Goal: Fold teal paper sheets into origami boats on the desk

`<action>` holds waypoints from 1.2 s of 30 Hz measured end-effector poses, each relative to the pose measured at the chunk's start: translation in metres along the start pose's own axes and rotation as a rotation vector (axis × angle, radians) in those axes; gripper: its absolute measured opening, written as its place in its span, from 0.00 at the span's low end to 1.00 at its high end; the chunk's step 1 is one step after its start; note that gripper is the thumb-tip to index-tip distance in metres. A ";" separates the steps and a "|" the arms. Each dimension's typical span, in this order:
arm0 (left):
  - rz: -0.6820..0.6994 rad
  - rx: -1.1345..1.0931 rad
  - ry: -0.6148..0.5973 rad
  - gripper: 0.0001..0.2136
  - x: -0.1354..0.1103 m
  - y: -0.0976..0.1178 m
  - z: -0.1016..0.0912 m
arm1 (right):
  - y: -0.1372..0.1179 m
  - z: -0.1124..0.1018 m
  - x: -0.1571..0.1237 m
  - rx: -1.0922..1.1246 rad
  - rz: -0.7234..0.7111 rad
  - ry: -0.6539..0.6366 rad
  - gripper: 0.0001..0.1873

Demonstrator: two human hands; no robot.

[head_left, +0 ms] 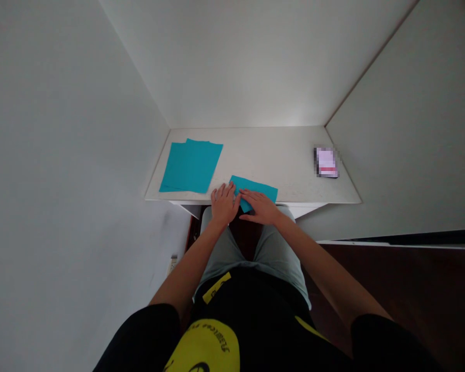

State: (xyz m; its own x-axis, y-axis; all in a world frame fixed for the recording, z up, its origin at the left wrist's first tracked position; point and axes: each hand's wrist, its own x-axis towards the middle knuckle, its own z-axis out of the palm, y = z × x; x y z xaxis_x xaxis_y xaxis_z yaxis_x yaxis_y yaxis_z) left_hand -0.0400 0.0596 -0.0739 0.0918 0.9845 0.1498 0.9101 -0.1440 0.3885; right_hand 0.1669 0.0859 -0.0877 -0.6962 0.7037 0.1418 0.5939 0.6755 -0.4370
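A folded piece of blue paper (258, 187) lies at the front edge of the white desk, with one corner hanging past the edge. My left hand (223, 203) rests at its left end, fingers spread and pointing forward. Flat across the paper's near part lies my right hand (260, 206), its fingers stretched to the left and its thumb apart. The fingertips of both hands come close together over the paper's left part. Whatever lies under the right palm is hidden.
Several overlapping blue sheets (191, 166) lie on the desk (267, 150) at the left. A blurred pinkish-white item with a dark edge (326, 162) lies at the right. Walls enclose the desk at the back and both sides.
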 end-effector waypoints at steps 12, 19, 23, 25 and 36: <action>0.043 0.016 -0.128 0.25 0.054 -0.020 -0.001 | 0.050 -0.034 -0.058 0.037 0.116 0.142 0.23; 0.086 0.026 -0.092 0.25 0.049 -0.026 0.004 | 0.052 -0.034 -0.040 0.122 0.171 0.253 0.12; 0.092 0.040 -0.080 0.24 0.046 -0.025 0.004 | 0.061 -0.032 -0.029 0.065 0.253 0.243 0.10; 0.088 0.049 -0.074 0.23 0.045 -0.024 0.002 | 0.068 -0.031 -0.024 0.029 0.287 0.235 0.11; 0.180 0.092 -0.256 0.08 0.083 -0.041 -0.038 | 0.137 -0.062 -0.003 0.010 0.195 0.007 0.32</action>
State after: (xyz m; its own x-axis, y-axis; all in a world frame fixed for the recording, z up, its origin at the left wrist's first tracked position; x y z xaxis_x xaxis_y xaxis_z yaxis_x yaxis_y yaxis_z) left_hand -0.0852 0.1435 -0.0433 0.3426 0.9390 -0.0295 0.9017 -0.3198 0.2912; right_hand 0.2755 0.1896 -0.0926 -0.5655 0.8226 0.0593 0.7132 0.5238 -0.4657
